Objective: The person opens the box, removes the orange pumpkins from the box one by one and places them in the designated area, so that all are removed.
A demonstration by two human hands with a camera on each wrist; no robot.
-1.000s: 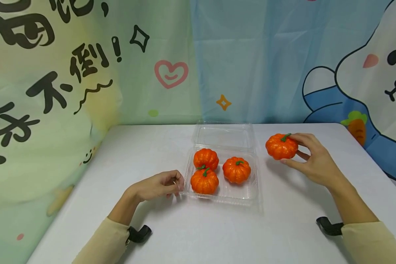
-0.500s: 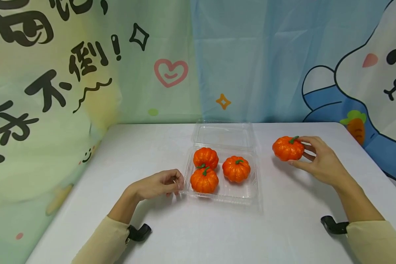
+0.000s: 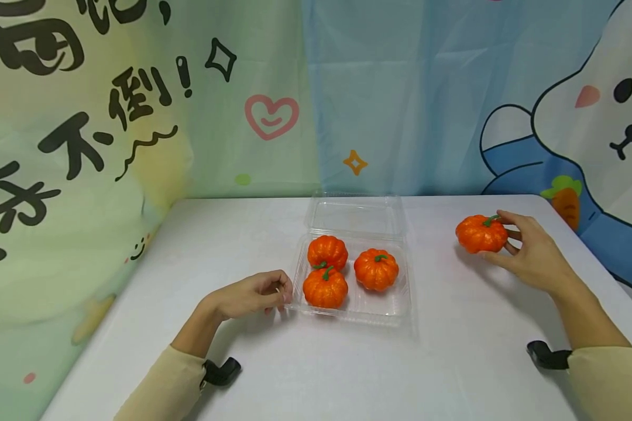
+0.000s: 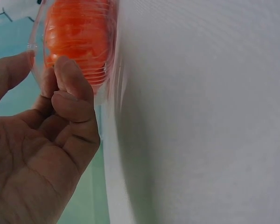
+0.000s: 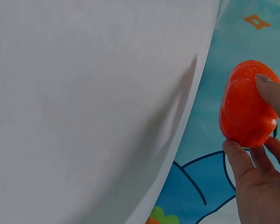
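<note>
My right hand point(image 3: 539, 257) grips a small orange toy pumpkin point(image 3: 480, 234) with a green stem, held above the table to the right of a clear plastic clamshell box point(image 3: 371, 316). In the right wrist view, thumb and fingers press on opposite sides of this pumpkin point(image 5: 245, 109). At the box's front left corner, my left hand point(image 3: 250, 294) pinches the rim. The left wrist view shows the thumb and curled fingertips at the clear edge. Inside the box sit three more pumpkins: one at the back left point(image 3: 327, 251), one at the front left point(image 3: 325, 287), one on the right point(image 3: 376, 269).
The box's clear lid point(image 3: 355, 215) lies folded back toward the table's far edge. A white cloth covers the table point(image 3: 453, 362). Behind it hangs a printed backdrop point(image 3: 368, 99). Each wrist wears a black camera mount, such as the left one point(image 3: 223, 372).
My right hand has carried its pumpkin farther right, away from the box. The left hand keeps its place at the box's corner, and the pumpkins in the box have not moved.
</note>
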